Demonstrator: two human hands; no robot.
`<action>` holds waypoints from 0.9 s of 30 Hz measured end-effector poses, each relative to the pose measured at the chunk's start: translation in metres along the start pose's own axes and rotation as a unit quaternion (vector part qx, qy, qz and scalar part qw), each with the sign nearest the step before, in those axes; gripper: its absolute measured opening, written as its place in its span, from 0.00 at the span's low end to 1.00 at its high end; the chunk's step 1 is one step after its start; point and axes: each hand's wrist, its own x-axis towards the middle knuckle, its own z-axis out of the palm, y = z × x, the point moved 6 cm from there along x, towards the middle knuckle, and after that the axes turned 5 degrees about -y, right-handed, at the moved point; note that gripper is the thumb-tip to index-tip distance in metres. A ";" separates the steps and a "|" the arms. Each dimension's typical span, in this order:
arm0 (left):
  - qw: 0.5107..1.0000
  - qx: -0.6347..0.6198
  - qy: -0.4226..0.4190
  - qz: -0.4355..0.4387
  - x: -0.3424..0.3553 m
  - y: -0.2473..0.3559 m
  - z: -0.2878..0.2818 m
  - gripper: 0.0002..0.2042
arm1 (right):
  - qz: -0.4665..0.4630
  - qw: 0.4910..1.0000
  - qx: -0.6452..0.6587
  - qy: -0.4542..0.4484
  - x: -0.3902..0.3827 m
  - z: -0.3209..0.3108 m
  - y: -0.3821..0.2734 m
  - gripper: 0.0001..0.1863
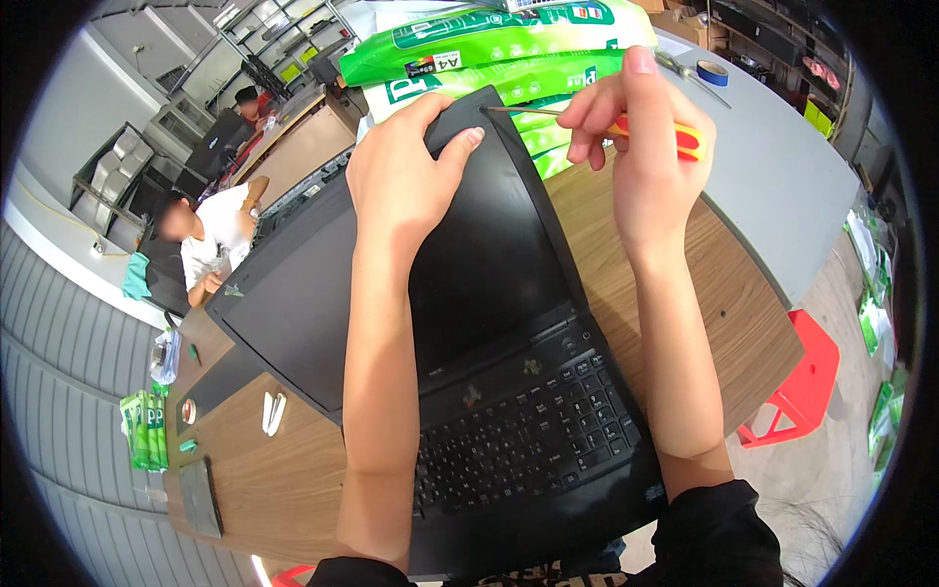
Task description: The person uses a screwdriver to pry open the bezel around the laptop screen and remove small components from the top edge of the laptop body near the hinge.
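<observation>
One open black laptop (489, 323) is seen at the centre of the frame, laid flat on a wooden table (284, 479), with its keyboard toward the lower edge and its dark screen stretching toward the top. Two bare hands are counted, both at the upper corner of the screen. The left hand (406, 161) is pressed flat on that corner, the fingers spread and the thumb lying along the bezel, so nothing is enclosed by it. The right hand (641, 137) is closed around one screwdriver (626, 125) with a red and yellow handle, whose thin metal shaft is pointed left, its tip brought to the top edge of the screen just beside the left thumb. Behind the laptop, at the top centre, two green packs of paper (489, 44) are stacked, touching the laptop's far edge. A second dark laptop lid (284, 303) is laid to the left of the centre, partly beneath the left forearm. One roll of blue tape (712, 71) is seen at the upper right on a grey tabletop (782, 166), and one red stool (807, 382) is placed at the right below the wooden table. At the left of the frame one person in a white shirt (210, 245) is seated, well apart from the hands. A small white object (273, 413) is left on the wood at the lower left; its kind cannot be told.
</observation>
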 end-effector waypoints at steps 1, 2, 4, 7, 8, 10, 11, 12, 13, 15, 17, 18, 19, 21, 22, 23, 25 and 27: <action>1.000 0.013 0.002 -0.008 -0.001 -0.001 0.000 0.17 | 0.002 1.000 0.001 0.000 0.000 0.002 -0.003 0.25; 1.000 0.024 0.006 -0.014 0.000 0.000 -0.001 0.15 | -0.007 1.000 -0.025 -0.003 0.001 0.007 -0.010 0.24; 1.000 0.026 0.010 -0.010 -0.001 0.003 -0.001 0.15 | -0.016 0.999 -0.051 -0.006 0.002 0.008 -0.014 0.22; 1.000 0.027 0.011 -0.011 -0.001 0.004 -0.001 0.15 | -0.137 0.968 -0.190 -0.088 0.000 0.018 -0.026 0.15; 1.000 0.025 0.007 -0.014 -0.001 0.004 -0.001 0.15 | -0.137 0.968 -0.190 -0.088 0.001 0.018 -0.026 0.15; 1.000 0.018 0.017 0.001 -0.001 0.002 0.003 0.16 | -0.240 0.931 -0.243 -0.125 -0.002 0.027 -0.034 0.12; 0.999 0.010 0.026 0.016 -0.001 0.000 0.004 0.18 | -0.196 0.945 -0.226 -0.131 -0.004 0.029 -0.033 0.08; 0.999 0.011 0.026 0.014 -0.002 -0.003 0.005 0.18 | -0.196 0.945 -0.225 -0.132 -0.005 0.031 -0.032 0.08; 0.999 -0.008 0.041 0.029 -0.003 -0.003 0.005 0.21 | -0.168 0.956 -0.203 -0.127 -0.005 0.030 -0.027 0.06; 0.995 -0.030 0.074 0.061 -0.005 0.000 0.003 0.28 | -0.098 0.973 -0.176 -0.114 -0.003 0.029 -0.029 0.04; 0.994 0.007 0.070 0.081 -0.003 0.002 0.005 0.30 | -0.059 0.980 -0.148 -0.117 -0.005 0.032 -0.030 0.07; 0.992 0.018 0.074 0.097 -0.002 0.003 0.005 0.30 | -0.017 0.986 -0.121 -0.117 -0.007 0.032 -0.026 0.09; 0.993 0.017 0.076 0.092 -0.004 0.000 0.004 0.30 | -0.038 0.985 -0.122 -0.115 -0.009 0.034 -0.021 0.12; 0.987 0.024 0.109 0.112 -0.002 0.007 -0.003 0.27 | -0.056 0.976 -0.166 -0.130 -0.005 0.026 -0.015 0.12; 0.987 0.022 0.115 0.107 -0.001 0.004 -0.006 0.27 | -0.067 0.968 -0.198 -0.141 -0.002 0.028 -0.013 0.13; 0.988 0.032 0.076 0.131 -0.001 0.003 -0.002 0.25 | -0.048 0.973 -0.181 -0.137 0.003 0.033 -0.013 0.12; 0.988 0.059 0.025 0.140 0.003 0.004 0.003 0.18 | -0.065 0.968 -0.183 -0.161 0.019 0.042 -0.013 0.12; 0.987 0.068 0.018 0.145 0.006 -0.004 0.006 0.16 | -0.017 0.968 -0.156 -0.194 0.022 0.058 -0.017 0.10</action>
